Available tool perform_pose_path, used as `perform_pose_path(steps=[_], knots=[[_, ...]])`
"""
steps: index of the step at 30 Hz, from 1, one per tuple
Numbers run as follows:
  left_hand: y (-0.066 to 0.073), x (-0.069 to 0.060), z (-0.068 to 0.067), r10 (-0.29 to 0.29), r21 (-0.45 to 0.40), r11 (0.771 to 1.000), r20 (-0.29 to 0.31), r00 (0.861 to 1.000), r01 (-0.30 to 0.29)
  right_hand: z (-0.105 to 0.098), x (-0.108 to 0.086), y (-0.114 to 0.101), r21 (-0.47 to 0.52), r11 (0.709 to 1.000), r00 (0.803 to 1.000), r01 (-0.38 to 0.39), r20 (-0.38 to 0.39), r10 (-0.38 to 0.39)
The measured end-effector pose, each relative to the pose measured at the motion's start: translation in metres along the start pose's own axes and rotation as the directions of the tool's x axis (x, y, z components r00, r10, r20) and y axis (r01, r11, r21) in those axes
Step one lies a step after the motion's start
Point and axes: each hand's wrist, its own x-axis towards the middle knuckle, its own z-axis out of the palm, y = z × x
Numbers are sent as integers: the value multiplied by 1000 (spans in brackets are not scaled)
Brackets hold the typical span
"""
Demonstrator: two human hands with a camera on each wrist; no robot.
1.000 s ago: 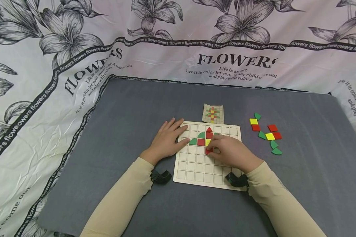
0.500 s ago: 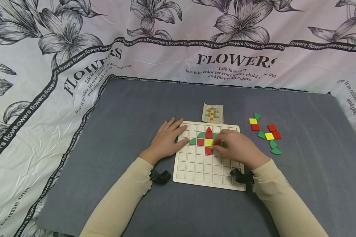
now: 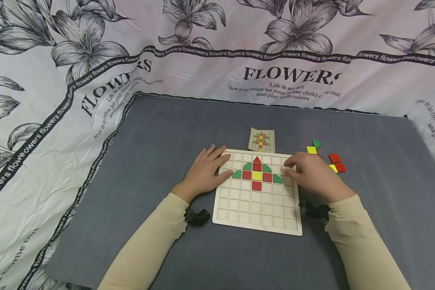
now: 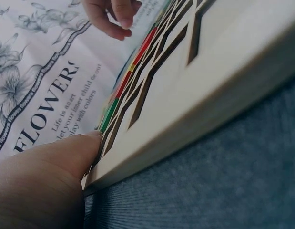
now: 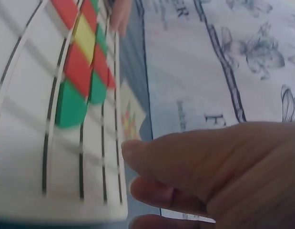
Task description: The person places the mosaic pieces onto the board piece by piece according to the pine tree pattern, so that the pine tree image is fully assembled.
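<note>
- Right hand [image 3: 313, 174] hovers at the right edge of the wooden grid board [image 3: 239, 205], unclenched, fingers loosely bent, thumb and fingertips apart.
- Left hand [image 3: 201, 171] rests with fingers spread over the board's far left corner, its thumb beside the leftmost green quarter-round tile [image 3: 237, 174].
- Ten tiles lie in the board's cells: a red triangle [image 3: 257, 159] at the top, a red square tile [image 3: 256, 166] under it between two green quarter-rounds; below, a row of green, red, yellow, red, green; then one red square [image 3: 256, 185] under the yellow square [image 3: 256, 175].
- Pattern card [image 3: 262, 140], printed with a tree-like figure, lies at the board's far edge.
- Loose green [image 3: 316, 143], yellow [image 3: 311, 150] and red tiles [image 3: 334, 158] lie on the grey tabletop [image 3: 174, 129] beyond the right hand, which partly hides them.
</note>
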Motion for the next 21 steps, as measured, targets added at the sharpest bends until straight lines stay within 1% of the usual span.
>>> perform_pose_path(steps=[5, 10, 12, 18, 21], knots=[[-1, 0, 3, 14, 8, 1000, -4, 1000, -14, -5, -12, 19, -31, 999, 997, -43, -60, 41], [-3, 0, 3, 21, 3, 1000, -15, 1000, -21, -8, -21, 38, -73, 994, 989, -79, -130, 69], [-3, 0, 3, 20, 3, 1000, -14, 1000, -20, -9, -24, 44, -82, 992, 986, -98, -142, 85], [-2, 0, 2, 14, 8, 1000, -10, 1000, -14, -12, -30, 59, -78, 980, 974, -185, -148, 172], [0, 0, 2, 11, 4, 1000, -10, 1000, -11, -13, -31, 63, -78, 975, 970, -207, -147, 194]])
